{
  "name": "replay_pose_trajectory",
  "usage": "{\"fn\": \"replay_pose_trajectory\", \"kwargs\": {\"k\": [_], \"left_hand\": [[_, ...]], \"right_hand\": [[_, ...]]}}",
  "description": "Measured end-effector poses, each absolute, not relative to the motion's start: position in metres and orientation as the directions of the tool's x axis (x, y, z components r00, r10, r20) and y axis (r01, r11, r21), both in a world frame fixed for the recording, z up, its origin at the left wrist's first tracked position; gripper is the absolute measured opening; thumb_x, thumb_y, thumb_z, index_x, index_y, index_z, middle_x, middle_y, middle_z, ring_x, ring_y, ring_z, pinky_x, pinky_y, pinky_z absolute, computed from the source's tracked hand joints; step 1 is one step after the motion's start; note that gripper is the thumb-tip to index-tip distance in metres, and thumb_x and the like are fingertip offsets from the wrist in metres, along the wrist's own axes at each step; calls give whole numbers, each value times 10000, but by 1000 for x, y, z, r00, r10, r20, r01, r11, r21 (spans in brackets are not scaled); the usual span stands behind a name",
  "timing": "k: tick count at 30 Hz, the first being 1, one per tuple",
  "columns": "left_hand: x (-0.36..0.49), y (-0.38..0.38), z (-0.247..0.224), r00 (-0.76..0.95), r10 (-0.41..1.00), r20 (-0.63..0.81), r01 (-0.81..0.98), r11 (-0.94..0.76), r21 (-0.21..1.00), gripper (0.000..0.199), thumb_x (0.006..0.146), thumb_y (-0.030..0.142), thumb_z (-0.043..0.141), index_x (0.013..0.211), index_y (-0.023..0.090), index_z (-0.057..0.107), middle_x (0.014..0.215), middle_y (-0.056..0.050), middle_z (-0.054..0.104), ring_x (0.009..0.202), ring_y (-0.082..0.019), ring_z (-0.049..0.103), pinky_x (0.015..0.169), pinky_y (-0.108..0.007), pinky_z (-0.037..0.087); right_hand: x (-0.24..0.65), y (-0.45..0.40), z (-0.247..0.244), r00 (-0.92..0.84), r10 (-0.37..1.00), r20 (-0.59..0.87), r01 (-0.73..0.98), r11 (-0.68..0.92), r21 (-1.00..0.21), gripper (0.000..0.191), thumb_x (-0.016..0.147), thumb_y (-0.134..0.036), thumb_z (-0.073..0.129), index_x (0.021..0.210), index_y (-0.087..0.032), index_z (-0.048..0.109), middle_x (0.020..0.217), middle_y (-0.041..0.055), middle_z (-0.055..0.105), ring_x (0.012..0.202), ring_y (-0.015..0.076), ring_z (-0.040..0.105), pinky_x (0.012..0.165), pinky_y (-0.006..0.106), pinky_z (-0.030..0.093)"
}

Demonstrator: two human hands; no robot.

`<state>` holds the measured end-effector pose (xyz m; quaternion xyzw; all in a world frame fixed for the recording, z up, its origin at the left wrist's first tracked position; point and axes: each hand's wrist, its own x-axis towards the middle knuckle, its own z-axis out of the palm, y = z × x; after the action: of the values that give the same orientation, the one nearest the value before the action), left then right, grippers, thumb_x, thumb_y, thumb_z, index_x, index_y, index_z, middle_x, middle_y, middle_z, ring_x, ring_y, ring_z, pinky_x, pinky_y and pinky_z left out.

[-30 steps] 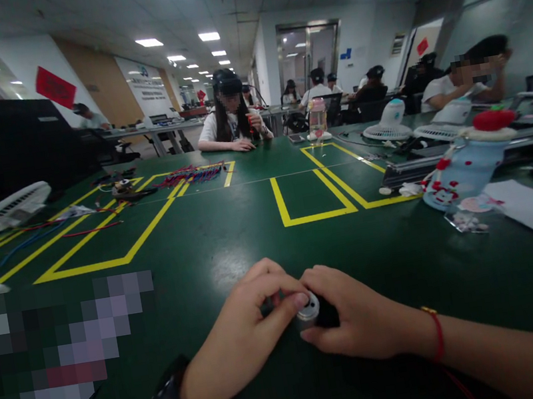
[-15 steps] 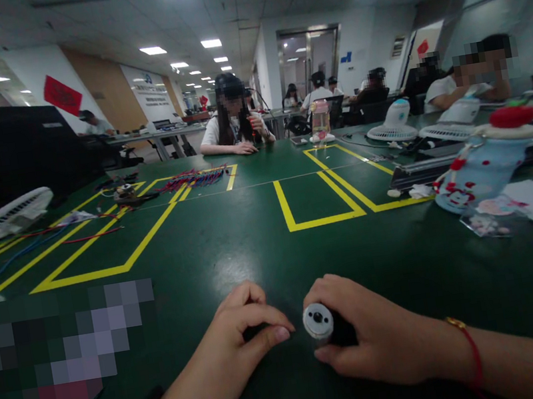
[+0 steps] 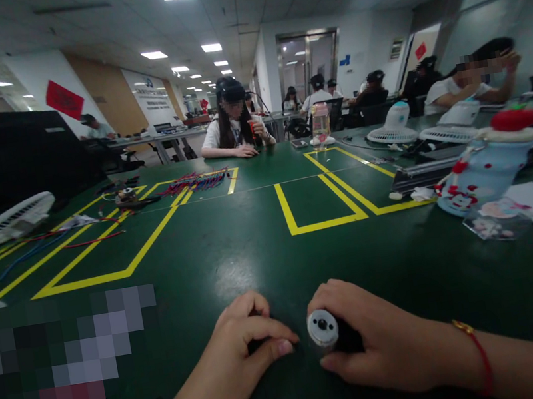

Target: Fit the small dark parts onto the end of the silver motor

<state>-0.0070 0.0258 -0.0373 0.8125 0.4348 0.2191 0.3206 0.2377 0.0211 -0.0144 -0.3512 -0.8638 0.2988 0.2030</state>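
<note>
My right hand [image 3: 368, 332] is wrapped round a small silver cylinder, which looks like a DC motor [image 3: 323, 329]. Its round end face points up toward me, with a dark centre and two small holes. The cylinder's lower part is mostly hidden by my fingers and in shadow. Just left of it, my left hand [image 3: 249, 344] rests low over the green table [image 3: 236, 265], thumb and forefinger brought together. Whether anything tiny is between those fingertips I cannot make out. A narrow gap separates the left fingertips from the motor.
A phone-like flat object, blurred out [image 3: 73, 385], lies at the left. Yellow tape [image 3: 151, 238] marks boxes on the table; red and blue wires [image 3: 197, 181] lie beyond. On the right stand a light blue bottle [image 3: 484, 168] and small fans [image 3: 391, 126]. A person [image 3: 234, 123] sits opposite.
The whole view has shifted slightly, so both hands and the motor appear a little lower and to the right. Their grips look the same.
</note>
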Motion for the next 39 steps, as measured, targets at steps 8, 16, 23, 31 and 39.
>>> {"fn": "replay_pose_trajectory", "kwargs": {"k": [8, 16, 23, 31, 39], "left_hand": [[-10, 26, -34, 520, 849, 96, 479, -382, 790, 182, 888, 176, 602, 891, 288, 745, 880, 1, 541, 850, -170, 552, 761, -276, 431], [-11, 24, -25, 438, 895, 91, 467, -312, 827, 173, 929, 275, 535, 892, 241, 701, 887, -9, 581, 835, -174, 568, 752, -281, 443], [-11, 20, -26, 461, 884, 80, 468, -319, 824, 164, 941, 289, 526, 915, 255, 685, 919, -3, 598, 855, -175, 580, 784, -297, 448], [-8, 19, -24, 495, 862, 111, 483, -379, 789, 164, 948, 271, 530, 906, 243, 686, 950, -10, 635, 907, -176, 589, 828, -293, 465], [-3, 13, -23, 442, 890, 114, 535, -363, 763, 180, 944, 273, 526, 1067, 269, 657, 1030, -21, 640, 927, -193, 588, 846, -329, 467]], "right_hand": [[240, 22, -14, -676, 722, 147, 467, 574, -673, 334, 699, -154, 698, 993, -215, 550, 958, 15, 575, 835, 187, 492, 761, 327, 389], [240, 18, -16, -673, 724, 148, 458, 566, -685, 335, 697, -114, 643, 1007, -203, 553, 983, 25, 568, 860, 186, 491, 788, 329, 403], [240, 18, -15, -668, 730, 145, 462, 560, -688, 352, 701, -104, 625, 1033, -197, 551, 989, 25, 563, 866, 180, 497, 796, 321, 409], [242, 16, -18, -630, 765, 129, 483, 517, -707, 432, 700, -180, 734, 1086, -215, 542, 1046, 19, 578, 928, 190, 522, 830, 326, 413], [241, 17, -17, -633, 760, 146, 485, 537, -690, 384, 704, -177, 748, 1044, -208, 571, 1008, 16, 585, 897, 188, 522, 806, 326, 414]]}}
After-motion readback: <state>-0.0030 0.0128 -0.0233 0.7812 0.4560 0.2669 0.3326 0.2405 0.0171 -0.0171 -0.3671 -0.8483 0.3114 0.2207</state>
